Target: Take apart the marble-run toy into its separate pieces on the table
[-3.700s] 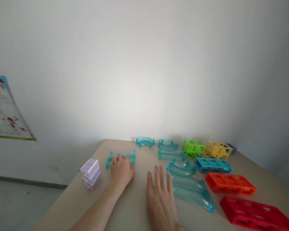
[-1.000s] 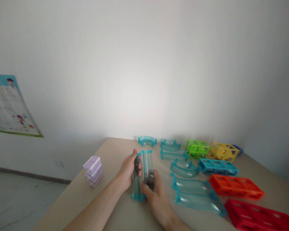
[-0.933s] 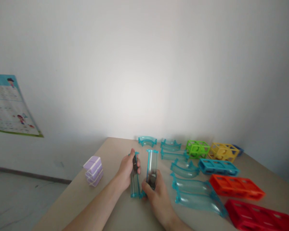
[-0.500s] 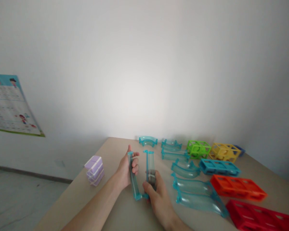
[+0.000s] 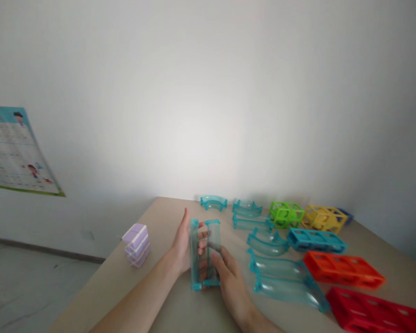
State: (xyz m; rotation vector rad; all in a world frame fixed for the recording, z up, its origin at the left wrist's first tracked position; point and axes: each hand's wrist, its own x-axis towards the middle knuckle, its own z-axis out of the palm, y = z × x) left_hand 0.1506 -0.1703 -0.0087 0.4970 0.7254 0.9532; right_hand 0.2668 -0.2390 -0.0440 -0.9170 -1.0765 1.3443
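Two straight, clear teal track pieces stand upright side by side above the table. My left hand is behind the left track piece, thumb pointing up, and its curled fingers show through the gap and the clear plastic. The right track piece is in my right hand, with the thumb pressed on its front and the other fingers mostly hidden behind. Small teal connector ends sit at the tops and bottoms of both pieces. Whether the two are joined I cannot tell.
On the table, right of my hands, lie curved teal tracks and wide teal tracks. Further right are a green frame block, yellow frame block, blue block, orange block and red block. Lilac tiles stand at left.
The two track pieces have come closer together and now stand nearly parallel. The right one has turned its broad face toward me. My left fingers have moved behind the pieces.
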